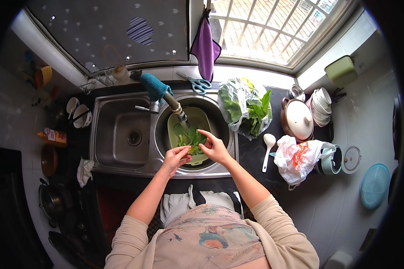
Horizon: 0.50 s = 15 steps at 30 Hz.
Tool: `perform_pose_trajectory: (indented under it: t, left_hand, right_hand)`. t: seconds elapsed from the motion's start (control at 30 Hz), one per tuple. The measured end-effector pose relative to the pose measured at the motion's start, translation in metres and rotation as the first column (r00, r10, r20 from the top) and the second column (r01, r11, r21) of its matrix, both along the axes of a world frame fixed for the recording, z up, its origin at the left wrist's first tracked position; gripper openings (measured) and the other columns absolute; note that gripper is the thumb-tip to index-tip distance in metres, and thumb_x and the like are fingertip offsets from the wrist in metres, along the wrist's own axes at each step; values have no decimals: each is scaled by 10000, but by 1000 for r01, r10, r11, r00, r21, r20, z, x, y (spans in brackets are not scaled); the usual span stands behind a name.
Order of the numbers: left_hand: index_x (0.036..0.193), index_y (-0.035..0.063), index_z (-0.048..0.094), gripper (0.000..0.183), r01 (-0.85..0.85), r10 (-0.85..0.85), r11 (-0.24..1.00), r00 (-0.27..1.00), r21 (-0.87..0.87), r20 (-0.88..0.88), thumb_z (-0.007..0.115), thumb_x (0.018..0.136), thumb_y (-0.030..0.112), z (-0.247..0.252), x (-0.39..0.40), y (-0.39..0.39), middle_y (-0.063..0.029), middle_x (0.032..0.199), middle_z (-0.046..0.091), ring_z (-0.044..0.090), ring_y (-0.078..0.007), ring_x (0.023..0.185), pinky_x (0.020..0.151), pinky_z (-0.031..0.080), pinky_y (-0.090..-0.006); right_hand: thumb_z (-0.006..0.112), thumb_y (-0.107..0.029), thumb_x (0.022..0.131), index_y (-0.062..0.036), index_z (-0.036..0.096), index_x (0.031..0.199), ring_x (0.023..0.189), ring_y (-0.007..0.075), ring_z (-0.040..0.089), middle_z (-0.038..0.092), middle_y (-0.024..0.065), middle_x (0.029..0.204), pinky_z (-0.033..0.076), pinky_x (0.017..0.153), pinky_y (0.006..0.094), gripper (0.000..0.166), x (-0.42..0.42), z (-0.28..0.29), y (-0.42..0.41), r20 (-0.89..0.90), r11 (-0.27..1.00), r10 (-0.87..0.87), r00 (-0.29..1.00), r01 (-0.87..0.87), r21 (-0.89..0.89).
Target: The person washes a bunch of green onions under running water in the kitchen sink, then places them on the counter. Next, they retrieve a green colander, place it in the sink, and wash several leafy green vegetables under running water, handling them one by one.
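Both hands are over a pale green plastic basin (172, 129), which sits in the round right bowl (219, 122) of a stainless steel sink. My left hand (177, 159) pinches a yellowish-green bit of leafy greens between thumb and fingertips. On the other side, my right hand (216, 148) has its thumb and forefinger at the leaves, closed around part of the same bunch. Green leaves (188, 132) lie in the basin beneath the fingers, partly hidden by them. The faucet's flexible spout (179, 112) points down just above the leaves.
A clear plastic bag of leafy greens (244, 107) stands right of the sink. Blue-handled scissors (198, 84) lie behind it. Further right are a white spoon (268, 151), a lidded pot (298, 119) and a white plastic bag (296, 156). The left bowl (121, 131) adjoins.
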<state>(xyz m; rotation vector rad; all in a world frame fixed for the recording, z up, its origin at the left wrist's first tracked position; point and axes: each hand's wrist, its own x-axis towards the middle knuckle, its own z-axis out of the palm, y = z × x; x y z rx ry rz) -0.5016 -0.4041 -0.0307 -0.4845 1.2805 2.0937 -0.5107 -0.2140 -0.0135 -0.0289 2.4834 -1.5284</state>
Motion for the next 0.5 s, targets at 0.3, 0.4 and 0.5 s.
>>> perform_pose_trajectory:
  t: [0.3,0.4,0.5]
  left_hand:
    - [903,2,599,176,48,-79,971,989,-236,-125,604,801,146,-13,0,1,-24,775,599,571,-76,654,609,510,-212]
    - [882,-3,613,170,69,-114,958,982,-278,-150,612,794,144,-13,1,1,-34,755,610,573,-73,638,593,505,-200]
    - [874,-8,624,174,70,-118,958,980,-279,-158,619,789,144,-11,0,1,-41,742,615,574,-75,623,586,499,-194]
  right_hand:
    - [687,-325,647,-146,648,850,613,220,540,472,46,670,437,520,328,273,7,19,-9,-330,895,354,875,-214,392]
    - [675,-295,664,-141,662,795,611,220,539,474,46,670,434,517,331,203,6,13,-7,-294,883,359,886,-221,413]
    - [660,-272,678,-134,666,765,616,221,542,480,47,674,435,519,332,163,6,12,-7,-266,884,364,893,-242,399]
